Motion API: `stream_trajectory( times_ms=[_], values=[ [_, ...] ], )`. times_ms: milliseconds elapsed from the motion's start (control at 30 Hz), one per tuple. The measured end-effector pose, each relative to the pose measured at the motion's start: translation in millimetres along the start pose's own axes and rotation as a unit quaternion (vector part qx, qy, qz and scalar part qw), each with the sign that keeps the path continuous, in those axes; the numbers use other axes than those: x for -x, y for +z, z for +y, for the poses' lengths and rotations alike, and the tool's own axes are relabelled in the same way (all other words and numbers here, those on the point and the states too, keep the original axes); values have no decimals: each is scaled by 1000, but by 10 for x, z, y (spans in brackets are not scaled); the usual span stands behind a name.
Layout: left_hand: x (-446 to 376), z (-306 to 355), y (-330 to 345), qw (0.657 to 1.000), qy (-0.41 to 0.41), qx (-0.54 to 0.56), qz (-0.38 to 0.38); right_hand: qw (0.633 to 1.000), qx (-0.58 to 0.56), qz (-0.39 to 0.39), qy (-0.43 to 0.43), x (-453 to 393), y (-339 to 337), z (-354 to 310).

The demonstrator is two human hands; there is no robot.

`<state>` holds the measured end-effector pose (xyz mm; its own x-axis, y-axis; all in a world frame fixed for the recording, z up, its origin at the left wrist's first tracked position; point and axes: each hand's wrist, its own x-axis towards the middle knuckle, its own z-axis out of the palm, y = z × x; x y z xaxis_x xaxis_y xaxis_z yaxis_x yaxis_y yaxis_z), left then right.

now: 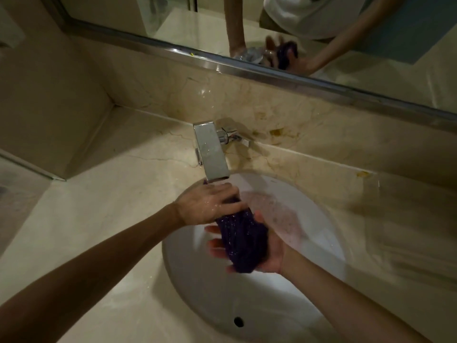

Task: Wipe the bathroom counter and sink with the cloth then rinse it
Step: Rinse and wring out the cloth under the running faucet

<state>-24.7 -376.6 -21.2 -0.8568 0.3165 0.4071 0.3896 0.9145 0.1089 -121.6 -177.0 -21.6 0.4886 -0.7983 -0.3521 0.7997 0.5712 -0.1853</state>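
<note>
Left forearm enters from the lower-left corner and runs diagonally up toward the faucet [212, 154]. Left hand [206, 206] sits palm-down just below the faucet's spout, fingers curled over the upper end of the cloth [241, 240] and gripping it. Skin of this hand is wet, with droplets on the back.

Right forearm enters from the lower-right corner. Right hand [259, 246] lies palm-up below and right of the spout, over the sink [309, 305]. It cradles the lower part of the cloth; the fingers reach out under the cloth to its left side, slightly bent, and the thumb lies along the cloth's right edge. A loose hold, not a tight squeeze.

Hard to make out: the spout outlet is covered by the left hand, so the water stream itself cannot be traced. A pale blur of splash sits in the basin right of the cloth. The far right of the counter [103, 231] is smeared by motion blur. The mirror [321, 33] above the faucet shows the hands and cloth only as a blurred reflection, cut off at the top.

Cloth: dark purple, bunched into a long twisted roll, soaked, glinting with small wet highlights. It hangs between both hands, directly below the spout, above the white basin.
</note>
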Motion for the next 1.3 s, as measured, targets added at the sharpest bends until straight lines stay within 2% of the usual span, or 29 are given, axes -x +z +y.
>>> stream_trajectory(
  times_ms=[33,100,167,233,300,367,433,467,533,567,633,700,733,800,900,933,967,1000,1067,1167,1300],
  values=[
    [7,0,-8,1000,19,-5,11,999,20,-21,21,62,-25,-5],
    [30,20,-55,998,48,-19,22,995,59,-8,81,131,65,-118],
    [59,41,-97,997,72,-26,17,981,128,62,132,196,201,-194],
    [76,106,-124,997,72,-29,-13,936,266,180,144,186,365,-223],
    [112,198,-71,995,37,-40,-84,851,417,283,149,140,441,-195],
    [97,347,7,983,-44,-60,-166,761,538,343,119,60,413,-163],
    [-5,477,74,947,-171,-67,-265,635,657,395,92,-11,338,-156],
    [-53,531,102,922,-239,-59,-299,557,716,412,83,-66,297,-174],
    [-149,599,164,879,-338,-52,-333,435,792,419,90,-186,218,-203],
    [-160,606,169,856,-380,-38,-349,395,811,420,96,-249,175,-213],
    [-204,563,204,792,-468,13,-391,355,840,397,105,-360,129,-267],
    [-281,450,125,716,-529,44,-453,345,863,360,76,-432,125,-377],
    [-291,388,85,696,-538,40,-473,350,868,347,54,-451,144,-459],
    [-250,214,-34,690,-560,93,-449,367,864,342,43,-523,232,-651],
    [-181,51,-287,663,-609,186,-393,456,822,339,38,-646,393,-924],
    [-186,32,-333,672,-612,181,-375,478,811,333,45,-656,461,-996],
    [-164,33,-376,696,-597,149,-369,489,806,328,65,-651,500,-1050],
    [-131,50,-384,723,-578,119,-360,496,800,327,82,-646,479,-1093],
    [-63,99,-350,747,-568,96,-331,507,796,315,101,-656,425,-1147],
    [89,139,-313,744,-596,103,-285,490,798,313,159,-738,427,-1130],
    [189,190,-325,734,-616,165,-234,490,797,326,133,-755,442,-1024]
  ],
)
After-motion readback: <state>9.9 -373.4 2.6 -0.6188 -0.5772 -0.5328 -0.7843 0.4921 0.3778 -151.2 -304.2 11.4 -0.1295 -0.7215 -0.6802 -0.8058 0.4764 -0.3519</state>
